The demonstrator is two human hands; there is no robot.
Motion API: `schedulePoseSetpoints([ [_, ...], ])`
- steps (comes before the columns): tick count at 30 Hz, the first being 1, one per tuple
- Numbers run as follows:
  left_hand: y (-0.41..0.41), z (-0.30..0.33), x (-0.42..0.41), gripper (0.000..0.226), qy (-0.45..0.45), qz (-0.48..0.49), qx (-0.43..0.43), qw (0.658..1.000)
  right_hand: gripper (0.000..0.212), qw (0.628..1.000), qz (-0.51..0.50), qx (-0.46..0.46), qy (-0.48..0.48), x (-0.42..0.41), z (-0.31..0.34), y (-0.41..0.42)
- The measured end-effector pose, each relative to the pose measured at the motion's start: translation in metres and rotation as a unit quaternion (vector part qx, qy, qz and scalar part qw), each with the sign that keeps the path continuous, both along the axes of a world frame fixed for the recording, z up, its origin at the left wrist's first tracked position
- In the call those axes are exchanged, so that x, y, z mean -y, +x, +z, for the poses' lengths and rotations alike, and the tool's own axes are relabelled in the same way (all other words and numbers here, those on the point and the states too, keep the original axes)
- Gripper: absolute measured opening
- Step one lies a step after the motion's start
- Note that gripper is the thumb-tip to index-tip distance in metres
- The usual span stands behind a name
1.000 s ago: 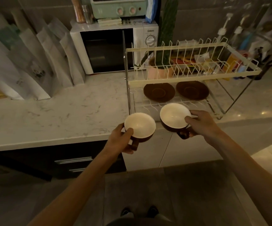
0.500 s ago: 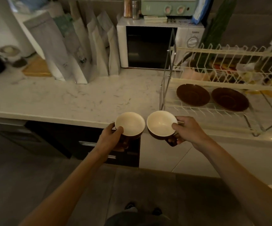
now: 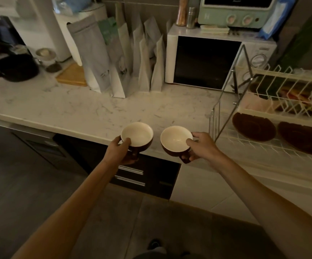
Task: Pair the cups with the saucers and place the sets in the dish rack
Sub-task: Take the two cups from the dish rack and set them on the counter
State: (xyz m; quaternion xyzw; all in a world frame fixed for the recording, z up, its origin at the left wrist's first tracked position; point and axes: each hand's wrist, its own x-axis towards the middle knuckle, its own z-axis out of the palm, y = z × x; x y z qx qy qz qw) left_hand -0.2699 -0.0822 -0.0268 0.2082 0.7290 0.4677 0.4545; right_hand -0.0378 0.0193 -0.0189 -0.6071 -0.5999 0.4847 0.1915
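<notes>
dim kitchen all round me, with a long marble counter running across and a microwave and a row of paper bags standing against the back wall. off to my right on that counter stands the dish rack, two tiers of pale wire, and on its lower shelf lie two brown saucers, the near saucer and the far saucer, flat, side by side and just apart, both bare. i'm holding both cups out over the counter's front edge, upright, white insides showing empty, close together but not touching. my left hand is clamped on the left cup, thumb hooked over the rim, fingers round the handle underneath. my right hand grips the right cup the same way, thumb on the rim, handle tucked in my fingers. as i judge it, the job now is to carry them right and set one on each saucer. the upper tier overhangs the shelf, so i'd come in low from the front, level, right cup first to the far saucer so my arms don't cross. i'd centre each foot in the saucer's well, and slip my thumb off only once it sits. the wire shelf could let a saucer rock, so gently.
</notes>
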Motion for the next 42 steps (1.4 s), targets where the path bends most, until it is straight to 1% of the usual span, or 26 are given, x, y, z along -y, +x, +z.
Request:
schedulePoseSetpoints([
  [5,-0.029,-0.005,-0.032,0.047,-0.003,0.023,0.021,1.0,0.045,0.999,-0.03,-0.022,-0.001,-0.029,-0.008,-0.043],
  [9,-0.053,-0.007,-0.055,0.047,-0.02,0.047,0.013,0.999,0.046,0.998,-0.058,-0.03,0.001,-0.054,-0.017,-0.078],
  [12,-0.074,-0.009,-0.07,0.046,-0.025,0.061,0.016,0.998,0.041,0.997,-0.061,-0.037,0.01,-0.07,-0.023,-0.104],
  [18,-0.108,-0.017,-0.095,0.046,-0.032,0.098,0.027,0.994,0.038,0.997,-0.058,-0.049,0.01,-0.095,-0.027,-0.155],
  [22,-0.128,-0.022,-0.107,0.047,-0.038,0.109,0.032,0.993,0.034,0.997,-0.058,-0.041,0.015,-0.11,-0.029,-0.184],
  [29,-0.157,-0.032,-0.119,0.049,-0.03,0.133,0.042,0.99,0.033,0.998,-0.05,-0.035,0.012,-0.127,-0.038,-0.215],
  [36,-0.171,-0.038,-0.124,0.049,-0.027,0.14,0.042,0.989,0.037,0.996,-0.06,-0.061,-0.008,-0.133,-0.048,-0.236],
  [42,-0.179,-0.043,-0.128,0.047,-0.034,0.152,0.047,0.987,0.034,0.995,-0.067,-0.071,-0.009,-0.137,-0.053,-0.249],
])
